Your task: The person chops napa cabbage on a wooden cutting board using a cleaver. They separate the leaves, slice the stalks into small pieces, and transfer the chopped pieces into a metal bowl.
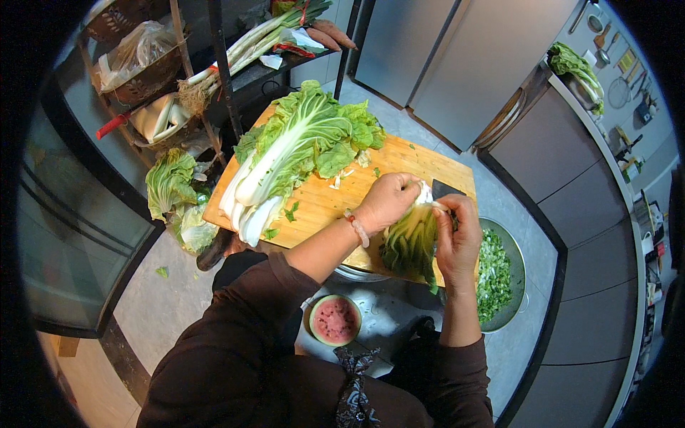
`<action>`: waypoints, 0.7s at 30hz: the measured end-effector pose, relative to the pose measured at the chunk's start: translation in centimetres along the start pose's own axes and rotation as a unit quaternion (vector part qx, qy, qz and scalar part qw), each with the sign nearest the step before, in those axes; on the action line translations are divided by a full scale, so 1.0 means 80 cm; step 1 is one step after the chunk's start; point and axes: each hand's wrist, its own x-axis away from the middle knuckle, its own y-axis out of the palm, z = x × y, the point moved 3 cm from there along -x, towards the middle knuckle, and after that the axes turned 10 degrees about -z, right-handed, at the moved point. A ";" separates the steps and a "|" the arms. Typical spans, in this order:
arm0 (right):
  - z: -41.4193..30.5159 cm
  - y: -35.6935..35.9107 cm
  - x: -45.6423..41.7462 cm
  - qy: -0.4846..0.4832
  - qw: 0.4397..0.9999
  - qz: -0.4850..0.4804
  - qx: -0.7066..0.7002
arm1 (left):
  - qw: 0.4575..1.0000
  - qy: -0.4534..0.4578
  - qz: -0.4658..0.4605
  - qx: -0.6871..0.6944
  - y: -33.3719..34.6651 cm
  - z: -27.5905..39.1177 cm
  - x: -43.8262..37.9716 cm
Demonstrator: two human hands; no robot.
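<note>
My left hand [389, 199], with a beaded bracelet at its wrist, pinches the pale stem end of a bunch of leafy greens [411, 235]. The fingers of my right hand [457, 227] grip the same pale end from the other side. The dark green leaves hang down over the near edge of the wooden cutting board [342, 198]. A dark blade [445, 189], probably a cleaver's, lies on the board just beyond my hands. Large white-stemmed cabbage leaves [289, 155] are piled on the board's left part, with small leaf scraps beside them.
A metal basin of chopped greens [495, 278] stands right of the board. Below it, a cut watermelon half [335, 320] sits low near my legs. Cabbage heads [174, 184] lie at the left by a rack with baskets. Leeks [262, 40] and sweet potatoes rest on a shelf. Grey cabinets [583, 214] line the right.
</note>
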 end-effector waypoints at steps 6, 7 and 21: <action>0.004 -0.036 0.004 0.081 0.982 0.074 -0.152 | 0.956 -0.124 0.137 0.228 -0.057 -0.005 -0.005; 0.007 -0.046 0.005 0.096 0.975 0.088 -0.179 | 0.936 -0.142 0.170 0.275 -0.070 -0.005 -0.004; 0.061 -0.136 0.013 0.103 0.941 0.246 -0.207 | 0.849 0.122 0.491 0.150 -0.197 -0.004 0.005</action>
